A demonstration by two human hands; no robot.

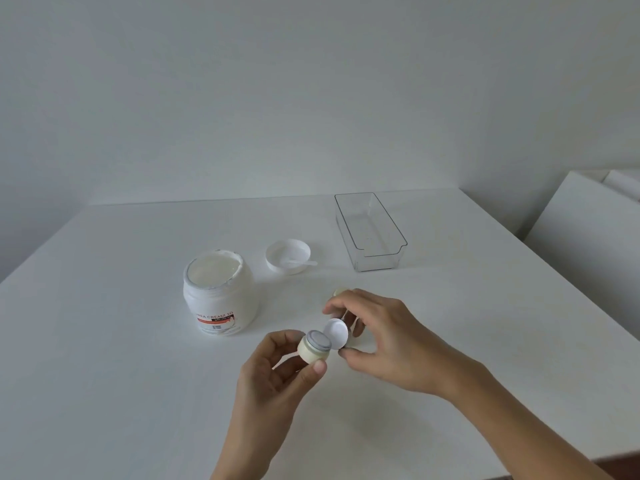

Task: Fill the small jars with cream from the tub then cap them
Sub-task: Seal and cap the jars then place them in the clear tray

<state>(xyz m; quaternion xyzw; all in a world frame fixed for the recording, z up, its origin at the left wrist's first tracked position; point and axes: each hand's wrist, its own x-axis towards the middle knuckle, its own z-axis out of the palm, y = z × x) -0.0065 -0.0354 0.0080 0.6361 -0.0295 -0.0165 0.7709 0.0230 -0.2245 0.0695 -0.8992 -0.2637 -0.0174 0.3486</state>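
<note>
My left hand (277, 368) grips a small cream-coloured jar (313, 349), tilted with its mouth toward the right. Beside that mouth my right hand (384, 337) pinches a small white round cap (336, 333), its hollow side facing the camera. The cap is close to the jar but apart from it. A white cream tub (220, 296) stands open to the left, full of white cream. Behind my right hand a second small jar (341, 292) peeks out, mostly hidden.
The tub's white lid (289, 255) lies upside down behind the hands with a small white spatula (298, 262) in it. A clear plastic bin (370, 233) stands at the back right. Everything sits on a white table (121, 358) against a wall.
</note>
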